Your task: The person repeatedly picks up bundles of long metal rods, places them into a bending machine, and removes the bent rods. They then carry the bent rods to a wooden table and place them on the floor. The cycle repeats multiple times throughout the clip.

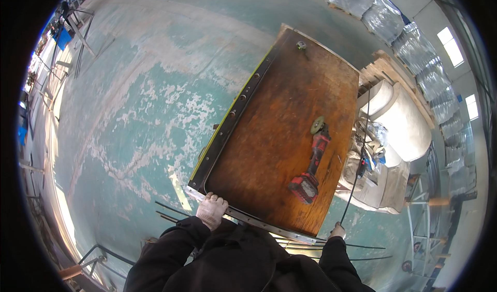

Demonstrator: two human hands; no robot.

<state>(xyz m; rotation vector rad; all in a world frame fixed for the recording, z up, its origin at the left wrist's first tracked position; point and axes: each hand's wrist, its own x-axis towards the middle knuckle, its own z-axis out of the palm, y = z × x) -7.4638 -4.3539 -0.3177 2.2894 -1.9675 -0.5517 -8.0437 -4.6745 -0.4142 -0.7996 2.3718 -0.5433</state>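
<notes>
Firstly, one gloved left hand [212,210], laid on the near metal edge [274,229] of a brown worktop [248,152], its grip not discernible; one gloved right hand [337,231], closed around a long thin black rod [349,201] extending outward past the worktop's right side; one red-and-black angle grinder [313,160], lying on the worktop; one tape measure [301,46], near its far end; silvery wrapped stacks [383,16], well beyond.

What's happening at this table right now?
A person in pale gloves has the left hand at the near left corner of the wood-topped table. The right hand grips a long, thin dark rod beyond its right edge. A red-and-black cordless grinder lies unheld on top, with a tape measure near the far end.
</notes>
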